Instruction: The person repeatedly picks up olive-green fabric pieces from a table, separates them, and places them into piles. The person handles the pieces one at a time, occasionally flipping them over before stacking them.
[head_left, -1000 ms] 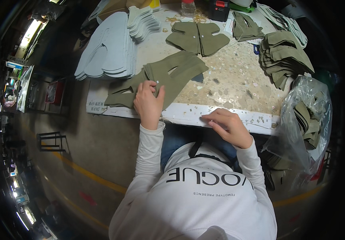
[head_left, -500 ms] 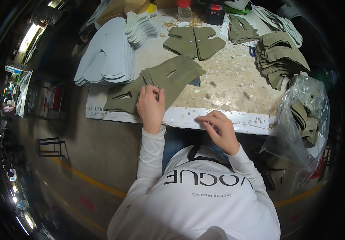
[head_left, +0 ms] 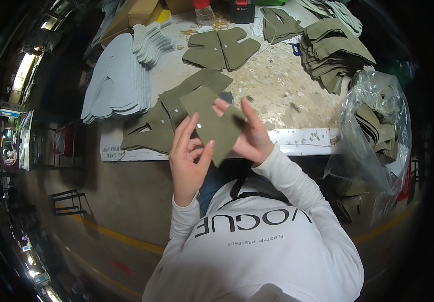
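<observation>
From the head camera I see one olive fabric piece (head_left: 212,123) lifted off the table (head_left: 297,137), pinched between my left hand (head_left: 189,161) and right hand (head_left: 249,133), fingers closed on its edges. I'd say the work is mid-run: a loose olive stack (head_left: 166,118) lies just beyond, more olive stacks (head_left: 335,50) far right, a grey stack (head_left: 116,80) left. A clear plastic bag (head_left: 373,126) of pieces crowds my right elbow.
</observation>
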### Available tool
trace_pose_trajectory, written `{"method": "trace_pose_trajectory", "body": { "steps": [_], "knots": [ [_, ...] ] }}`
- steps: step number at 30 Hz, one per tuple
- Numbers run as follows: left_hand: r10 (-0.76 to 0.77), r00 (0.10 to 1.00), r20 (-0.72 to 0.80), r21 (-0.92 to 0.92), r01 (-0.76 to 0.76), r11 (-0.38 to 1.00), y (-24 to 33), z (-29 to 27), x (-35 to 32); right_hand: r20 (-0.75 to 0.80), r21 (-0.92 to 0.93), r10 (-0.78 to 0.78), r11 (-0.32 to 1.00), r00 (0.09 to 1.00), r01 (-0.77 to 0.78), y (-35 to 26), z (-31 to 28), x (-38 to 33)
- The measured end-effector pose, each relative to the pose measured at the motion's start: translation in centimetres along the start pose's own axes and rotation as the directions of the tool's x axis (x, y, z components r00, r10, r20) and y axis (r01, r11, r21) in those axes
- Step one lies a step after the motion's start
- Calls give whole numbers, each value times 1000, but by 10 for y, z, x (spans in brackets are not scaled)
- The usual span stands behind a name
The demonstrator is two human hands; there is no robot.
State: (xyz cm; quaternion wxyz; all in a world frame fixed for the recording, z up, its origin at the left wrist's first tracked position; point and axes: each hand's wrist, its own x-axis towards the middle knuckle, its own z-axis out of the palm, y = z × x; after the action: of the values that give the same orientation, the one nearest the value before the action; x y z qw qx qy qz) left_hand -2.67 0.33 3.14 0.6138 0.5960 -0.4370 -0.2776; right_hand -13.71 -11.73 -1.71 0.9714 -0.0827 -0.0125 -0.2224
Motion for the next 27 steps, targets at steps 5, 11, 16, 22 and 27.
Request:
{"method": "trace_pose_trajectory", "body": {
  "steps": [5, 11, 16, 22, 27],
  "knots": [
    [-66, 981, 185, -6, 68, 998, -22, 32, 9, -44, -32, -227, 974, 973, 225, -48, -7, -22],
    [-201, 889, 411, 70, 189, 979, -52, 83, 23, -340, -275, -515, 854, 787, 441, -111, -24, -82],
    [-1, 956, 295, 490, -150, 859, -47, 85, 19, -74, -968, -832, 192, 550, 161, -135, -26, -122],
    [198, 819, 539, 579, -530, 619, -52, 107, 30, 329, -597, -588, -736, 739, -320, -108, -19, -123],
    [52, 791, 610, 652, -538, 535, -63, 117, 28, 215, -470, -724, -665, 655, -580, -108, -27, -114]
  ]
}}
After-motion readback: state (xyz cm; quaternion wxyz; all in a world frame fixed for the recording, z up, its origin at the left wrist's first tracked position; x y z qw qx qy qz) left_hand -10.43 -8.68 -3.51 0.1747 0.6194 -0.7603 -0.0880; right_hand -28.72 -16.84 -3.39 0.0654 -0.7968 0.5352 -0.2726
